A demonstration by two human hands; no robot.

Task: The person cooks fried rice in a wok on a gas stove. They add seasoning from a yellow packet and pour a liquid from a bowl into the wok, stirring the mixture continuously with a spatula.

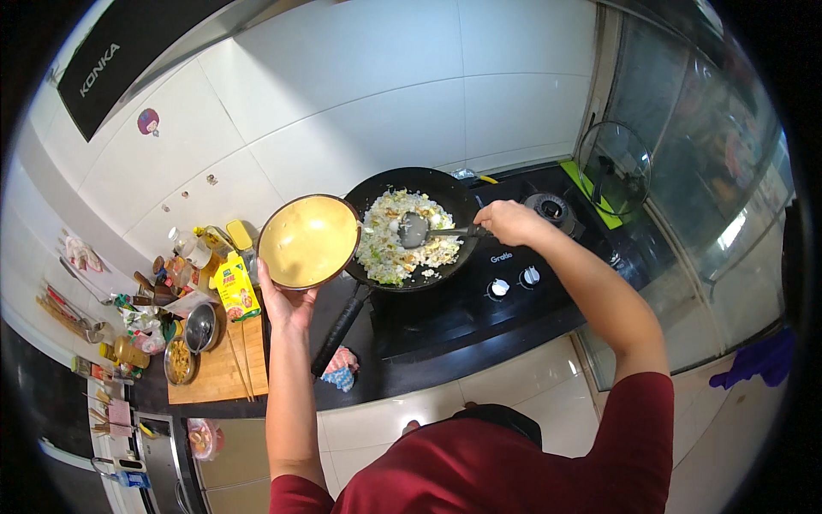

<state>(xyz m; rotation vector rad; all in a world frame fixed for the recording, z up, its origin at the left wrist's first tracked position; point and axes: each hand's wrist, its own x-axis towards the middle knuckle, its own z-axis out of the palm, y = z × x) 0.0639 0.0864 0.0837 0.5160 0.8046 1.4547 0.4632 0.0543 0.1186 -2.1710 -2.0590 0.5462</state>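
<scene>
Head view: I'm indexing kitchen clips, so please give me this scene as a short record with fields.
Left hand: holds a yellow bowl beside the wok
Right hand: grips a ladle whose head is in the food
Wok: on the stove, with rice-like food and green bits
On or by the wooden board: metal bowl, yellow packet, chopsticks
Right of wok: glass lid

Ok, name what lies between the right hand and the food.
In the head view, the ladle's handle, above the wok's inner wall, bridges right hand and food.
</scene>
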